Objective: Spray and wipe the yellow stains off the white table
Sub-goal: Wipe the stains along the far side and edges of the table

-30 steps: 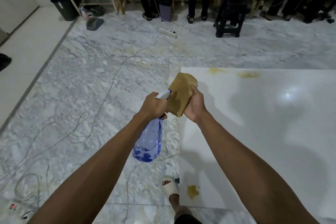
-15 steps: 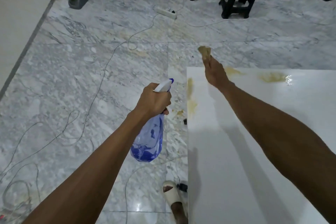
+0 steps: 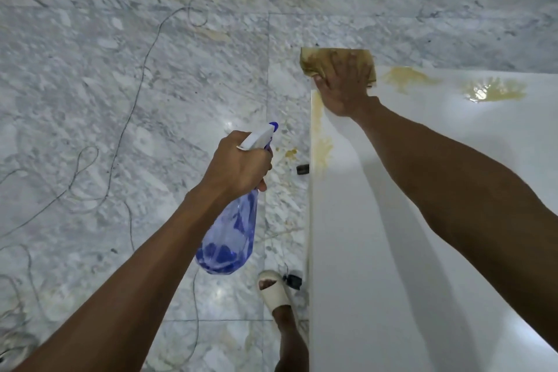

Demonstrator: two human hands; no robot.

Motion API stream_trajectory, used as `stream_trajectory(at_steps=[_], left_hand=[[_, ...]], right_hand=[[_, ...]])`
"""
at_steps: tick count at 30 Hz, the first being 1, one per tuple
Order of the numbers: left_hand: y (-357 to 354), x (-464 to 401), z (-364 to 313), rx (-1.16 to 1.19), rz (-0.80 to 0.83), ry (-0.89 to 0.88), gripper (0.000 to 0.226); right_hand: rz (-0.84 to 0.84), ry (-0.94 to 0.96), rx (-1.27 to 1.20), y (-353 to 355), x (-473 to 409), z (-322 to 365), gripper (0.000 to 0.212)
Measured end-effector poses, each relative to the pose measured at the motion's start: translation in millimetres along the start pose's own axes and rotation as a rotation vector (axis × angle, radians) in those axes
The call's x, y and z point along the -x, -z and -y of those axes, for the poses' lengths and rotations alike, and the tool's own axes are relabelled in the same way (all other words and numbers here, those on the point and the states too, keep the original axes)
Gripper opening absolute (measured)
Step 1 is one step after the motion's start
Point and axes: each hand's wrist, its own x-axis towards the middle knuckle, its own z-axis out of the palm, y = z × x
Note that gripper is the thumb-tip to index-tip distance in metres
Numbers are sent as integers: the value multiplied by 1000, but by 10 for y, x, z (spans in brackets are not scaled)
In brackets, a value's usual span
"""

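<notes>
A white table (image 3: 422, 266) with a glossy top fills the right side, standing on a grey marble floor (image 3: 120, 84). At the table's far left corner a brown cloth (image 3: 317, 62) lies flat, part of it hanging past the corner. Just right of the cloth, along the far edge, sits a yellow stain (image 3: 406, 78), and further right a wet yellow stain (image 3: 495, 90) that glints. A long yellow smear (image 3: 321, 136) runs down the table's left edge below the cloth. On the floor left of the table lie thin cables (image 3: 145, 63), a few yellow drips (image 3: 291, 153) close to the smear, and a pale sandal (image 3: 273, 288) on a foot near the table's near left edge
</notes>
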Motion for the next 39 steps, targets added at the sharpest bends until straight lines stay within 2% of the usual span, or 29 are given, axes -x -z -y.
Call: stream_trajectory(at_steps=[4,10,12,15,16,18,20,28,31,34,39], left_hand=[[-25,113,-20,12,-6,-3,23],[-43,388,-48,-6,17,-7,18],[-25,485,-8,1,7,0,20],[-1,625,45,17,2,10,22],[-3,681,61,16,6,5,21],[-18,808,93,8,17,-13,18],[-36,952,135,4,27,-24,17],[-124,1816,572,-4,58,-37,14],[-148,2244,800,-11,58,-45,18],[-163,2668,1065,-4,57,-43,19],[-218,3360,1473,-16,60,-52,18]], right_hand=[[-11,-18,27,-69,100,20,60],[-3,-5,47,-138,324,74,57],[-1,9,36,-163,459,88,62],[-37,12,33,-282,720,119,84],[-44,3,39,-314,808,139,81],[-21,-13,52,-374,997,187,61],[-27,-26,62,-487,1208,234,55],[-31,-20,40,-815,2451,433,80],[-18,-20,1,-958,3002,493,75],[-39,-4,24,-1141,3570,551,91],[42,-62,-14,-1393,4465,660,61]])
